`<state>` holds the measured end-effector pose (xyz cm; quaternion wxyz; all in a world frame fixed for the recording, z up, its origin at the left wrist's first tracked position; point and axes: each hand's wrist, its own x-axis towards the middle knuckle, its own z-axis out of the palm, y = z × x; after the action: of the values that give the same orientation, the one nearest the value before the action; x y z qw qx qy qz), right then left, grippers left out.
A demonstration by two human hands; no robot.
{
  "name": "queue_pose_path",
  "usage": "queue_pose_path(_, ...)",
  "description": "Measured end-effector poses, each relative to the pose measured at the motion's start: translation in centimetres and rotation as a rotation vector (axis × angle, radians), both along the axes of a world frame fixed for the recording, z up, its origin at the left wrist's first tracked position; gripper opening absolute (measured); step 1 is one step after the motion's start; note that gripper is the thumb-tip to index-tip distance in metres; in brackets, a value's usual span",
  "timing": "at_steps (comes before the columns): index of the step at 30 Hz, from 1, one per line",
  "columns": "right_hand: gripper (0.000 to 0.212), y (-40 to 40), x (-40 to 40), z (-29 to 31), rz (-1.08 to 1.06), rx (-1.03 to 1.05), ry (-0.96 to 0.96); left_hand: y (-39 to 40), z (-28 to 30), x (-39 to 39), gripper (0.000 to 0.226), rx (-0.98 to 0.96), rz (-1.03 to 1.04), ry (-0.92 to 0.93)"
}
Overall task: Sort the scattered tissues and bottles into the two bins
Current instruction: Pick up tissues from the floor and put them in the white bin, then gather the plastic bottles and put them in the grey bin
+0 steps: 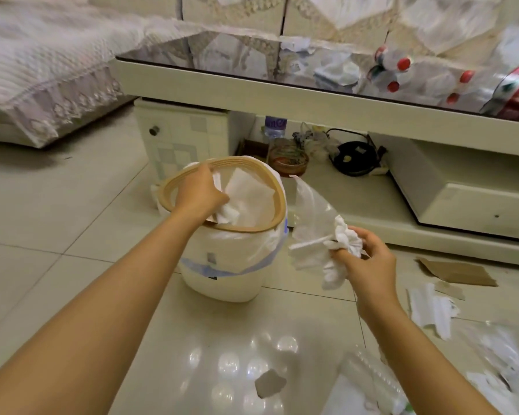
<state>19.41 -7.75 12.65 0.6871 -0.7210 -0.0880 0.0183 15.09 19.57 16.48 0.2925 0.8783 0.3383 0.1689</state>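
A white bin (222, 274) with a tan rim ring and a plastic liner stands on the tiled floor in front of me. My left hand (200, 191) reaches over its rim, fingers closed on white tissue (246, 196) lying inside. To the right of the bin, my right hand (369, 259) grips a crumpled wad of white tissues (327, 253) together with a clear plastic bag (312, 205). Several clear bottles with red caps (402, 73) lie on the glass table top. A clear bottle (372, 381) lies on the floor at lower right.
A low white coffee table (252, 94) spans the back, its lower shelf holding a purple-labelled bottle (274, 127), a glass bowl (288, 161) and a black cable device (354, 157). Cardboard scraps (459, 272) and torn paper (432, 310) litter the right floor. A covered sofa (42, 70) sits left.
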Motion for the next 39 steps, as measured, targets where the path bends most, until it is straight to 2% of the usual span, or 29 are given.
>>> queue_pose_path(2,0.032,0.6,0.1,0.9,0.004,0.020,0.004,0.2,-0.2,0.0,0.078,-0.043,-0.032,0.006)
queue_pose_path(4,0.030,1.2,0.2,2.1,0.013,0.036,-0.021,0.3,-0.3,-0.1,0.084,-0.105,-0.027,-0.089)
queue_pose_path(7,0.026,3.3,0.8,4.9,0.053,-0.010,-0.184,0.5,-0.5,-0.7,0.070,-0.157,0.004,-0.235)
queue_pose_path(11,0.024,8.0,2.3,7.2,0.139,-0.226,-0.407,1.1,-1.2,-2.2,0.047,-0.195,0.033,-0.341)
queue_pose_path(13,0.028,10.4,2.7,7.0,0.163,-0.367,-0.467,1.8,-1.7,-2.9,0.038,-0.114,0.097,-0.284)
queue_pose_path(16,0.046,12.6,2.5,6.4,0.230,-0.602,-0.472,2.9,-2.4,-3.8,0.042,-0.023,0.157,-0.152)
queue_pose_path(20,0.077,13.0,1.8,5.3,0.325,-0.639,-0.388,3.7,-2.5,-4.7,0.043,0.082,0.077,-0.044)
queue_pose_path(23,0.083,12.6,1.5,4.9,0.347,-0.661,-0.440,3.4,-2.2,-4.9,0.034,0.151,0.028,-0.031)
queue_pose_path(27,0.077,12.7,1.3,4.9,0.336,-0.625,-0.453,2.2,-1.6,-4.5,0.023,0.170,0.031,-0.122)
queue_pose_path(30,0.061,12.1,1.1,4.5,0.291,-0.534,-0.472,0.8,-1.6,-4.1,0.019,0.163,-0.032,-0.215)
queue_pose_path(34,0.030,8.3,0.7,2.7,0.191,-0.474,-0.460,-2.9,-1.7,-3.1,0.018,0.103,-0.271,-0.333)
queue_pose_path(39,0.022,1.0,0.2,-0.9,0.152,-0.561,-0.405,-10.2,-1.8,-0.3,0.015,-0.016,-0.564,-0.448)
